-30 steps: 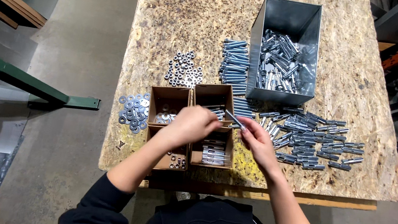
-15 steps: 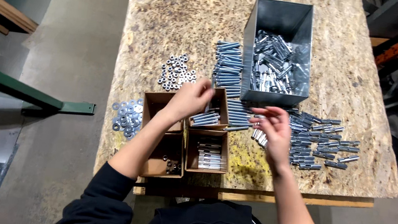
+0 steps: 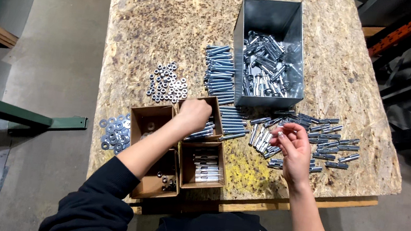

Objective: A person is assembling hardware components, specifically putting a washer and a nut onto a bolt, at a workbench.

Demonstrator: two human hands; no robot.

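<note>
My left hand reaches over the upper right cardboard box, which holds silver bolts. Its fingers curl down into the box, hiding what is under them. My right hand hovers palm up over the loose pile of bolts on the chipboard table. Its fingertips pinch a small silver bolt. Three more cardboard boxes adjoin: an upper left one, a lower left one with a few nuts, and a lower right one with bolts.
A grey metal bin of bolts stands at the back. A neat row of bolts lies to its left. Nuts and washers lie in heaps on the left. The table's front edge is close to me.
The hands, together over the boxes a second ago, have parted. My left hand moved to the upper right box and my right hand moved right over the loose bolts.
</note>
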